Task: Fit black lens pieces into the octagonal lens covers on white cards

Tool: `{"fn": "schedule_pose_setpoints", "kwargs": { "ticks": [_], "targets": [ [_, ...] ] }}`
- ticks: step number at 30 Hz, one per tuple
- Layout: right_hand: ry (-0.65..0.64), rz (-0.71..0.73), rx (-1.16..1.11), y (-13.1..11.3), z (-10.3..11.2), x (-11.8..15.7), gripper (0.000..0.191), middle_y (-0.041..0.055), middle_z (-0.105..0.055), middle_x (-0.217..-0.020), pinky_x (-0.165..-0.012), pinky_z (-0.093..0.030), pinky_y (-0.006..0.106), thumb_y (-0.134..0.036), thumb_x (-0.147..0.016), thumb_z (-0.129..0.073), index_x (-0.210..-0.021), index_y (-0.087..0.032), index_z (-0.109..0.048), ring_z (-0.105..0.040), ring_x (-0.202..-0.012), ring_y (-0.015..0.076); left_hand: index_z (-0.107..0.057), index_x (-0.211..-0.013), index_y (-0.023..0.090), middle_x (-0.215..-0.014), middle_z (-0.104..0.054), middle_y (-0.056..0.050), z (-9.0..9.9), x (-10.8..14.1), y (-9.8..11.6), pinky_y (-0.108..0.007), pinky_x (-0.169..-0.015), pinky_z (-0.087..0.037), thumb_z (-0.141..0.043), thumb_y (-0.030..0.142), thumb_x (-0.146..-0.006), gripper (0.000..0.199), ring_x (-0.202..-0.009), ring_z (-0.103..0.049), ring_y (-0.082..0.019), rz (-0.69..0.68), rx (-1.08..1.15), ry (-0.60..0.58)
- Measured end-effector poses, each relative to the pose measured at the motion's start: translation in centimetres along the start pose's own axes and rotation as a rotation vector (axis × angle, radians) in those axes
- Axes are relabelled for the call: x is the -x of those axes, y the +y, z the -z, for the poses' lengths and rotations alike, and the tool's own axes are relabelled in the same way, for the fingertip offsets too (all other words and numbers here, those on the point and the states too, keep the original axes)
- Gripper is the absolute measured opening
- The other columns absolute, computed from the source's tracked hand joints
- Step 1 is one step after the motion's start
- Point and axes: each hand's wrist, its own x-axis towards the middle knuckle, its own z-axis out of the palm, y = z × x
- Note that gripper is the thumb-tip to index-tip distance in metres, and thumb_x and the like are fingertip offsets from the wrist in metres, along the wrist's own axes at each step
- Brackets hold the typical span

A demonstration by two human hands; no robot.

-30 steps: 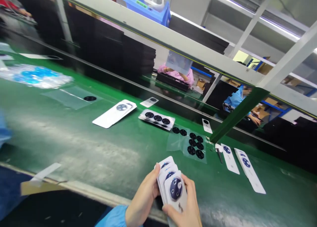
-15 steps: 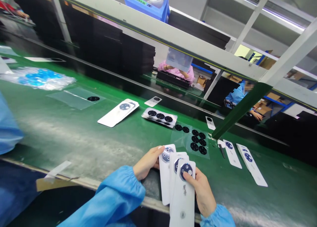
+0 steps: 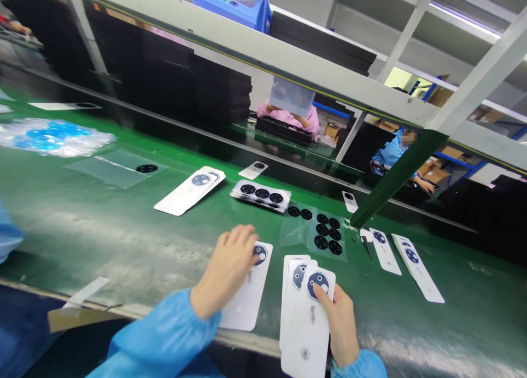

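My left hand (image 3: 228,265) is over a white card (image 3: 247,301) with a dark round camera pattern, which lies at the bench's near edge. Its fingers are bent over the card's top end; their tips are partly hidden, so the grip is unclear. My right hand (image 3: 340,317) holds several overlapping white cards (image 3: 302,334) like a fan, thumb on the dark pattern of the top one. Beyond my hands lie a silvery strip with three black discs (image 3: 262,194) and clear sheets with several black discs (image 3: 328,234). Two stacked white cards (image 3: 185,194) rest left of the strip.
More white cards (image 3: 418,268) and black tweezers (image 3: 367,247) lie at the right, near a green post (image 3: 399,180). Blue and clear plastic packets (image 3: 57,137) are at the far left. Another person's blue sleeve (image 3: 8,232) shows at the left edge. Two people sit beyond the rack.
My left hand has moved left, taking one white card away from the fan. My right hand keeps its cards and has shifted slightly right. The view has moved slightly.
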Motion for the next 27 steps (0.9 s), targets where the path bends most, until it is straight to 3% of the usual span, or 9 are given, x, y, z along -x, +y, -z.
{"fn": "schedule_pose_setpoints", "kwargs": {
  "ticks": [2, 4, 7, 10, 13, 19, 23, 27],
  "targets": [
    [0.015, 0.001, -0.029, -0.2, -0.3, 0.6, 0.05, 0.0093, -0.075, -0.089, -0.076, -0.053, 0.037, -0.047, -0.052, -0.082, -0.088, -0.014, -0.07, -0.066, -0.092, 0.0322, -0.063, -0.097, 0.019, -0.121, -0.061, -0.007, -2.3, 2.2, 0.7, -0.046, -0.109, -0.024, -0.06, 0.02, -0.078, 0.019, -0.125, -0.043, -0.033, -0.105, -0.068, -0.044],
    [0.001, -0.007, -0.091, -0.9, -0.1, 1.1, 0.049, 0.0088, -0.075, -0.091, -0.076, -0.054, 0.037, -0.047, -0.053, -0.082, -0.088, -0.015, -0.071, -0.066, -0.093, 0.0325, -0.059, -0.113, 0.021, -0.127, -0.059, -0.007, -4.7, 4.1, 0.9, -0.05, -0.108, -0.027, -0.056, 0.022, -0.085, 0.028, -0.128, -0.042, -0.031, -0.309, -0.304, -0.114],
    [-0.053, -0.047, -0.164, -2.2, 1.3, 0.9, 0.047, 0.0088, -0.075, -0.087, -0.071, -0.056, 0.038, -0.045, -0.054, -0.082, -0.089, -0.015, -0.071, -0.068, -0.088, 0.033, -0.046, -0.132, 0.02, -0.139, -0.049, -0.011, -7.3, 5.4, 0.8, -0.054, -0.109, -0.028, -0.056, 0.027, -0.087, 0.047, -0.132, -0.037, -0.032, -0.374, -0.483, -0.114],
    [0.009, -0.063, -0.121, -3.1, 4.0, -0.5, 0.047, 0.0089, -0.075, -0.081, -0.069, -0.056, 0.041, -0.043, -0.053, -0.083, -0.087, -0.014, -0.071, -0.07, -0.081, 0.033, -0.042, -0.136, 0.027, -0.146, -0.04, -0.009, -7.5, 5.2, 1.0, -0.065, -0.107, -0.021, -0.062, 0.032, -0.083, 0.057, -0.135, -0.031, -0.037, -0.379, -0.496, -0.199],
    [0.073, -0.026, -0.043, -3.0, 6.2, -2.0, 0.045, 0.0089, -0.076, -0.083, -0.073, -0.055, 0.041, -0.043, -0.052, -0.084, -0.084, -0.014, -0.071, -0.07, -0.081, 0.0319, -0.046, -0.133, 0.033, -0.146, -0.04, -0.006, -5.9, 4.4, 1.2, -0.073, -0.103, -0.013, -0.065, 0.027, -0.081, 0.056, -0.135, -0.028, -0.039, -0.358, -0.464, -0.309],
    [0.092, 0.042, -0.026, -1.5, 6.2, -1.8, 0.048, 0.0079, -0.075, -0.094, -0.078, -0.054, 0.038, -0.049, -0.058, -0.079, -0.093, -0.016, -0.071, -0.068, -0.089, 0.0308, -0.05, -0.129, 0.038, -0.144, -0.042, -0.002, -3.3, 3.1, -0.3, -0.07, -0.106, -0.007, -0.062, 0.019, -0.081, 0.053, -0.136, -0.027, -0.036, -0.353, -0.401, -0.354],
    [0.091, 0.012, -0.046, -1.8, 6.7, -1.1, 0.046, 0.0068, -0.076, -0.086, -0.07, -0.055, 0.037, -0.052, -0.062, -0.075, -0.092, -0.017, -0.071, -0.069, -0.08, 0.0299, -0.052, -0.128, 0.03, -0.146, -0.038, -0.006, -5.2, 3.7, 0.7, -0.064, -0.11, -0.008, -0.061, 0.017, -0.081, 0.05, -0.137, -0.027, -0.033, -0.388, -0.389, -0.334],
    [0.08, 0.01, 0.002, -3.2, 9.6, -2.4, 0.04, 0.0058, -0.075, -0.076, -0.064, -0.054, 0.035, -0.049, -0.059, -0.076, -0.081, -0.017, -0.07, -0.069, -0.069, 0.0265, -0.043, -0.136, 0.025, -0.147, -0.036, -0.008, -9.8, 4.3, 3.9, -0.055, -0.113, -0.018, -0.063, 0.025, -0.082, 0.058, -0.136, -0.031, -0.03, -0.511, -0.3, -0.443]
  ]
}}
